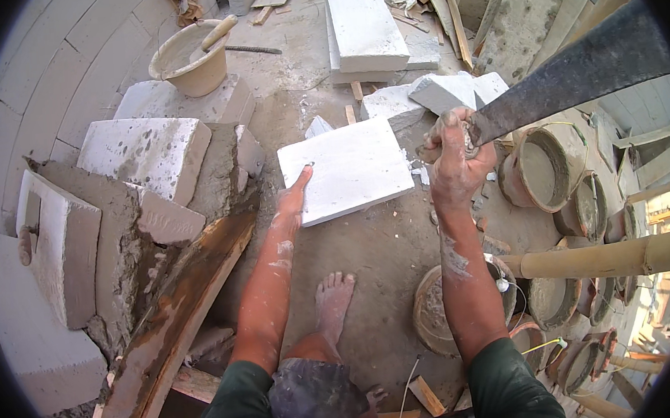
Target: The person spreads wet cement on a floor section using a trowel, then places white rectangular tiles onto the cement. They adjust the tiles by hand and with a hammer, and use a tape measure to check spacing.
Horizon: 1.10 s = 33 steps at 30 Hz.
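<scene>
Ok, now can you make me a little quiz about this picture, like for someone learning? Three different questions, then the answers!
1. What is the right hand holding?
2. True or false: the block that the left hand holds is black.
3. Where in the picture is the cream tub?
A) lower right
B) upper left
C) bottom middle

Key:
1. A large dark blade.
2. False, it is white.
3. B.
</scene>
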Available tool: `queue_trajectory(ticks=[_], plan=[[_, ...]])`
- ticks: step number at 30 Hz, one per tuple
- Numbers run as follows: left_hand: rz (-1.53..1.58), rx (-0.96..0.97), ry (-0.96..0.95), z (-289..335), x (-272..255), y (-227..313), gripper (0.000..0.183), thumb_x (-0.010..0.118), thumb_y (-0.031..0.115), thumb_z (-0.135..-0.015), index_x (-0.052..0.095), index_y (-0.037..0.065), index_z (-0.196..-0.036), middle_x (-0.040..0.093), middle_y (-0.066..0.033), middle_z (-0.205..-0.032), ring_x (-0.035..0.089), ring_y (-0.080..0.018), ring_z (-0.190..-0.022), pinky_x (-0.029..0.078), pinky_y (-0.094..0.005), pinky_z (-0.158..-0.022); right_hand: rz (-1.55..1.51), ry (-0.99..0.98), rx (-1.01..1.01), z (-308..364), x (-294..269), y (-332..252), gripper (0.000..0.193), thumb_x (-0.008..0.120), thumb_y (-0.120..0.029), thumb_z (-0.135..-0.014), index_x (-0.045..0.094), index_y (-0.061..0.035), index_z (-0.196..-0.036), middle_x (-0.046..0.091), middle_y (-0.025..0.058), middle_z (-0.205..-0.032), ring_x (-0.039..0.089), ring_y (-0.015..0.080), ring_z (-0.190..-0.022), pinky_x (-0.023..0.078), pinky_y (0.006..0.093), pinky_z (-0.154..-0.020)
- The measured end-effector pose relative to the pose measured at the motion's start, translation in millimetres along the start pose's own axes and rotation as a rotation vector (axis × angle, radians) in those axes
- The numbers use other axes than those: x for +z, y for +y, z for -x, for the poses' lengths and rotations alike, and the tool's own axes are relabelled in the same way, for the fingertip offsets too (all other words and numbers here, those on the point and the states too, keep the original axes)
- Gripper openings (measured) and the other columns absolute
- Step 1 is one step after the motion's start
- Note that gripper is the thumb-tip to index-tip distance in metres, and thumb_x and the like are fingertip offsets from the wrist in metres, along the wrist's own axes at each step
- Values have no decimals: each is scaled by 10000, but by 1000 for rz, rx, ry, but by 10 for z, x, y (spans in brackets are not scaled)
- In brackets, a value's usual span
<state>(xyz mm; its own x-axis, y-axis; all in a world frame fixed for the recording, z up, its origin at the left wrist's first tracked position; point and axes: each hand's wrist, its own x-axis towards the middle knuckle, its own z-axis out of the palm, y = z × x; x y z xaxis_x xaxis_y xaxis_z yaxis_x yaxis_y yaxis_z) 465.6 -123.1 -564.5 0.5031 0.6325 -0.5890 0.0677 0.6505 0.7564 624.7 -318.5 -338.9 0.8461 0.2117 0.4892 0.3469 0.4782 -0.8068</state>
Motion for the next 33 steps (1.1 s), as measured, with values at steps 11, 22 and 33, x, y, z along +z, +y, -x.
queue_trajectory(ticks=[11, 22, 33], plan=[[-161, 101, 164, -18, -29, -125, 798, 874, 435, -896, 614, -159, -1361, 710, -231, -1286, 692, -283, -1170, 546, -407, -1007, 276, -113, 400, 682, 242, 1681, 142, 734, -138, -1016, 631, -49, -975, 594, -46, -816, 519, 52, -669, 446, 253, -602], [12, 67, 101, 0, -503, 255, 784, 827, 444, -941, 588, -167, -1369, 702, -227, -1297, 717, -285, -1140, 580, -410, -974, 795, -226, 172, 1615, -572, 539, 426, 683, -241, -1051, 584, 20, -1372, 708, 100, -1023, 672, 185, -980, 534, 359, -906], [69, 56, 53, -11, -597, 36, 832, 735, 534, -987, 551, -146, -1431, 680, -199, -1352, 691, -276, -1173, 554, -401, -1004, 399, -230, 597, 1891, -614, 226, 546, 531, -459, -1111, 543, -1, -1408, 582, 18, -879, 552, 94, -740, 463, 266, -640]])
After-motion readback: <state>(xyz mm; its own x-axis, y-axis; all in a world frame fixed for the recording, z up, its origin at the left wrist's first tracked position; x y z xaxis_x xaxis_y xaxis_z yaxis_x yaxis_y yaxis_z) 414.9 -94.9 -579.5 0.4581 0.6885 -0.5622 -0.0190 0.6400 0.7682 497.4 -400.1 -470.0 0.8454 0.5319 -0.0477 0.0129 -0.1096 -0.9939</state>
